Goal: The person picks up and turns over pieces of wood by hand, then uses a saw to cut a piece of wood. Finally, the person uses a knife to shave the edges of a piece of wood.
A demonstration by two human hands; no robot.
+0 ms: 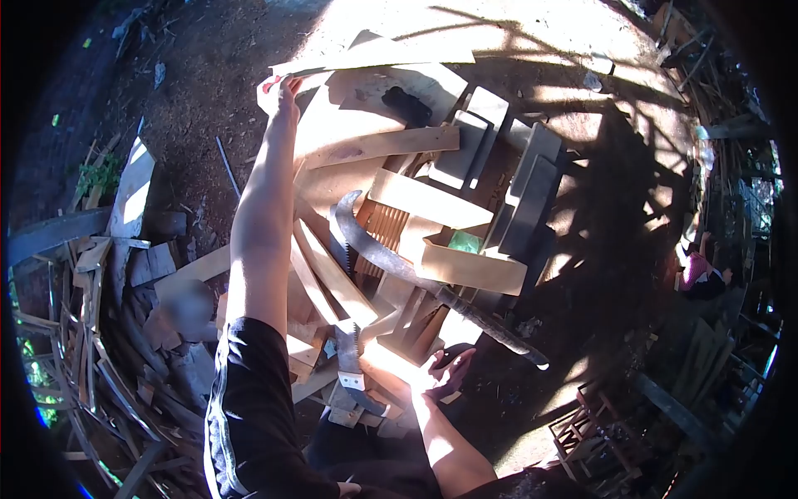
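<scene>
My left hand (280,93) reaches far forward, its fingers closed around the left end of a long thin wooden board (378,58). My right hand (446,376) is low in the middle, palm partly turned up and fingers loosely curled and apart, with no held thing visible. Near it lie a saw blade (348,343) with a riveted handle and a long curved tool (378,254) with a rough stick-like handle (495,328). Beneath them several pale planks (428,200) lie crosswise in a pile. A dark object (407,106) rests on a wide board beyond.
Grey block-shaped pieces (532,187) stand right of the planks. A heap of scrap wood (125,333) fills the left side, and more timber lines the right. Another person (700,273) is at the far right. A small slatted wooden frame (586,428) sits at lower right.
</scene>
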